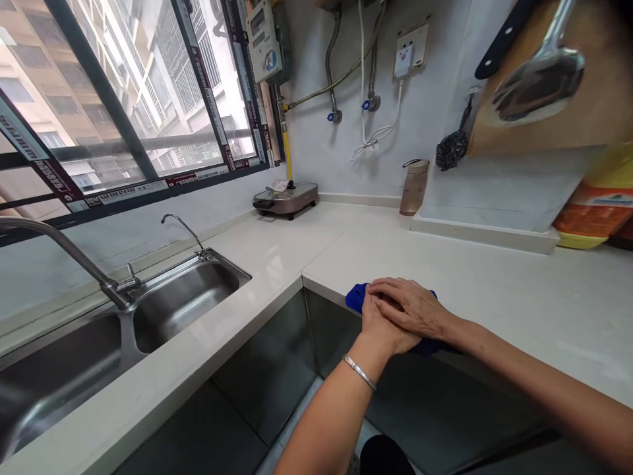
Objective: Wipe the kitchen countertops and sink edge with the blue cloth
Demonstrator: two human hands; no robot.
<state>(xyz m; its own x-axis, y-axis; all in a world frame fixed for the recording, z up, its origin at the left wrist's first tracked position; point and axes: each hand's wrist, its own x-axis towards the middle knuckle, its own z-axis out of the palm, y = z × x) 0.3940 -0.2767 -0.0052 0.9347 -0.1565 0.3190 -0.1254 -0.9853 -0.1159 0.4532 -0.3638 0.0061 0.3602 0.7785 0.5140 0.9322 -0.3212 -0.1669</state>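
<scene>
A: "Blue cloth (pixel 356 298): position?"
B: "At the counter (pixel 475 284) edge, under the left hand (pixel 380 331). Right hand (pixel 414 307) lies across the left."
A: "Grip?"
B: "Right fingers bent; I cannot tell whether either hand grasps it."

The double-bowl sink (pixel 129 332) is smooth, satin-sheened metal; the countertop (pixel 277 267) around it looks smooth and glossy; to the sink's right, the rag (pixel 357 298) is matt cloth, the bracelet (pixel 359 373) polished metal, the scouring ball (pixel 451 150) rough and wiry, the ladle (pixel 541 82) mirror-shiny metal, the chopping board (pixel 606 99) matt wood.
</scene>
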